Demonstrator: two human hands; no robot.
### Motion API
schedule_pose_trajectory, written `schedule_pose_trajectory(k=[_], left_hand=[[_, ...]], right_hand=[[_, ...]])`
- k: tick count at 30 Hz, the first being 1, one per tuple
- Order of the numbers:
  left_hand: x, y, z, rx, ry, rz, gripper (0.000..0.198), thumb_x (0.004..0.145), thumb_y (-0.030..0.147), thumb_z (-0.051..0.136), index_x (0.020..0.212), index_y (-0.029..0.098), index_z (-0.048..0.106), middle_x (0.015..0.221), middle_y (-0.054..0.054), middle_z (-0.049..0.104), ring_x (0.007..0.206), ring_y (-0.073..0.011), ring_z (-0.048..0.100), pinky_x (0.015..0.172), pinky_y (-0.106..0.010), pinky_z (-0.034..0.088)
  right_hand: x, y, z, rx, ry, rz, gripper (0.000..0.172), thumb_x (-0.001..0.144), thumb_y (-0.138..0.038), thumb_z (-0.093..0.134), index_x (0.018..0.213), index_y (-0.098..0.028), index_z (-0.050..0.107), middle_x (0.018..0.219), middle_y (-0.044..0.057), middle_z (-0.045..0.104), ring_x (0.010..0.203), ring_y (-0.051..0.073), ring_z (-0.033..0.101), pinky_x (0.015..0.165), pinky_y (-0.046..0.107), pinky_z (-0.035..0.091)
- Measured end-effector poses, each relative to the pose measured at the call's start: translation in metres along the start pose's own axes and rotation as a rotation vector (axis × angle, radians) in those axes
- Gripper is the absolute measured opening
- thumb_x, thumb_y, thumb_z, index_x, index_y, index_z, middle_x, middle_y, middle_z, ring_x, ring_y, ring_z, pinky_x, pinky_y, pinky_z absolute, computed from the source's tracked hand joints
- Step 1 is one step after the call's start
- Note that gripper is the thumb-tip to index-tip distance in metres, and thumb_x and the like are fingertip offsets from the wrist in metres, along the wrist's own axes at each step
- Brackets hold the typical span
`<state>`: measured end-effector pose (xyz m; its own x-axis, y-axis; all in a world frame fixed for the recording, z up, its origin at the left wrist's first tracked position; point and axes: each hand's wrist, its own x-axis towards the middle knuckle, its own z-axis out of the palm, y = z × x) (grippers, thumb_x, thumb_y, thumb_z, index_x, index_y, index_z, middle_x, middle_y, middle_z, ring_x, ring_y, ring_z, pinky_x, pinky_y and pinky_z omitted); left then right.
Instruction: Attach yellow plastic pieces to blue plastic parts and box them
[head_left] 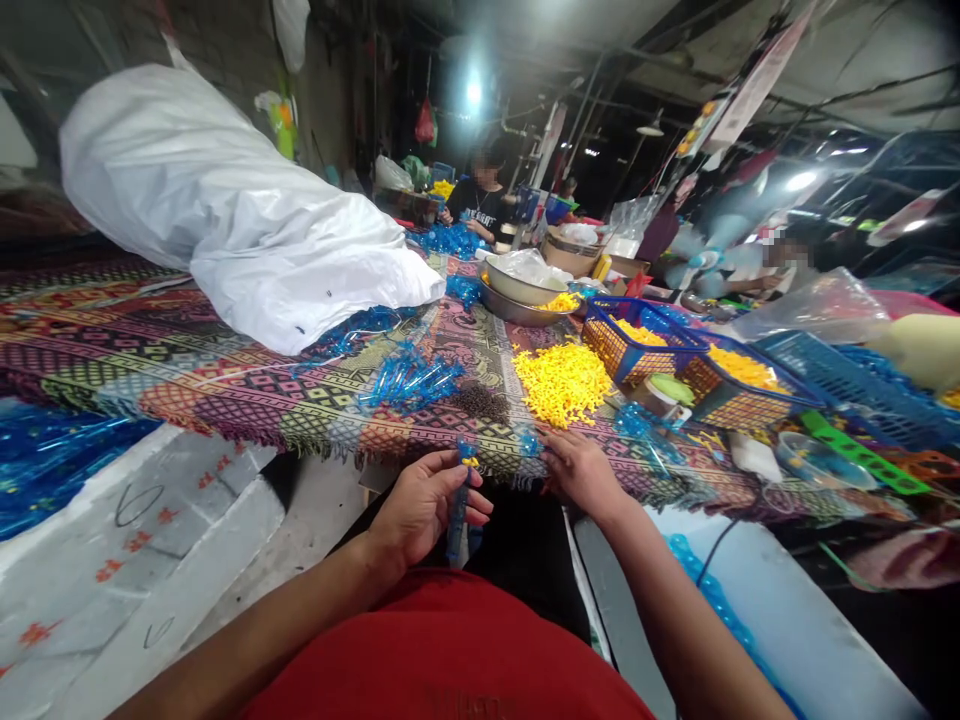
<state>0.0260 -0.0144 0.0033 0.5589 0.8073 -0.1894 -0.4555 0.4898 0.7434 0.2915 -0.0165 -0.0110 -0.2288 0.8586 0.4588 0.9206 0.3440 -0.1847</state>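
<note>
Left hand [424, 505] closed around one blue plastic strip [457, 510] — right hand [581, 470] open, at the woven tablecloth [187, 370] edge, near one yellow pile [562, 382] — two orange baskets [637, 345] beyond

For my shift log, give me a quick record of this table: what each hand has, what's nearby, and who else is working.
Left hand: grips a blue plastic strip with yellow pieces at its top
Right hand: fingertips at the edge of the woven patterned tablecloth
Nearby: heap of yellow plastic pieces; orange mesh basket with blue rim
Co-worker: person in a black T-shirt at the table's far end
</note>
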Motion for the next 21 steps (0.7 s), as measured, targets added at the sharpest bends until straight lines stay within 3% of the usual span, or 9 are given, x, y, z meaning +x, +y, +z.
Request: schedule_pose_trajectory(k=[3, 5, 7, 10, 14, 21], left_hand=[[-0.001, 0.003, 0.002, -0.004, 0.019, 0.050, 0.023, 0.074, 0.022, 0.063, 0.092, 0.014, 0.053, 0.076, -0.002, 0.059, 0.060, -0.0179, 0.065, 0.056, -0.033, 0.054], [-0.002, 0.003, 0.004, 0.015, 0.025, 0.092, 0.025, 0.074, 0.023, 0.064, 0.095, 0.014, 0.054, 0.073, -0.001, 0.059, 0.061, -0.0176, 0.065, 0.059, -0.033, 0.055], [-0.002, 0.003, 0.006, 0.070, 0.046, 0.133, 0.028, 0.074, 0.024, 0.064, 0.098, 0.014, 0.056, 0.073, -0.002, 0.061, 0.062, -0.0164, 0.064, 0.060, -0.032, 0.054], [-0.003, 0.002, 0.009, 0.181, 0.090, 0.200, 0.029, 0.074, 0.025, 0.064, 0.100, 0.013, 0.059, 0.083, -0.005, 0.063, 0.065, -0.0135, 0.062, 0.059, -0.027, 0.053], [-0.005, 0.002, 0.010, 0.271, 0.084, 0.248, 0.028, 0.076, 0.025, 0.061, 0.102, 0.015, 0.061, 0.091, -0.006, 0.065, 0.071, -0.0135, 0.062, 0.061, -0.024, 0.052], [-0.006, -0.001, 0.011, 0.322, 0.031, 0.307, 0.027, 0.076, 0.027, 0.062, 0.100, 0.015, 0.060, 0.089, -0.005, 0.065, 0.073, -0.0153, 0.061, 0.062, -0.026, 0.051]], right_hand=[[0.006, -0.026, -0.008, 0.281, 0.171, 0.165, 0.021, 0.079, -0.027, 0.059, 0.098, -0.021, 0.066, 0.093, 0.008, 0.069, 0.087, 0.023, 0.060, 0.081, 0.040, 0.046], [0.008, -0.053, -0.008, 0.657, 0.259, 0.329, 0.026, 0.074, -0.028, 0.065, 0.099, -0.023, 0.065, 0.092, 0.005, 0.068, 0.081, 0.020, 0.061, 0.070, 0.034, 0.049], [0.010, -0.080, -0.004, 1.048, 0.271, 0.464, 0.025, 0.071, -0.026, 0.068, 0.095, -0.023, 0.065, 0.084, 0.002, 0.067, 0.066, 0.014, 0.059, 0.053, 0.025, 0.045], [0.013, -0.110, 0.005, 1.399, 0.216, 0.578, 0.019, 0.068, -0.025, 0.070, 0.086, -0.021, 0.065, 0.074, -0.001, 0.063, 0.053, 0.009, 0.051, 0.046, 0.021, 0.038], [0.015, -0.123, 0.009, 1.546, 0.175, 0.636, 0.023, 0.065, -0.023, 0.072, 0.086, -0.019, 0.064, 0.075, 0.000, 0.061, 0.053, 0.008, 0.049, 0.049, 0.021, 0.041], [0.015, -0.127, 0.009, 1.570, 0.177, 0.639, 0.024, 0.065, -0.021, 0.073, 0.087, -0.018, 0.063, 0.075, 0.000, 0.062, 0.055, 0.008, 0.050, 0.049, 0.020, 0.041]])
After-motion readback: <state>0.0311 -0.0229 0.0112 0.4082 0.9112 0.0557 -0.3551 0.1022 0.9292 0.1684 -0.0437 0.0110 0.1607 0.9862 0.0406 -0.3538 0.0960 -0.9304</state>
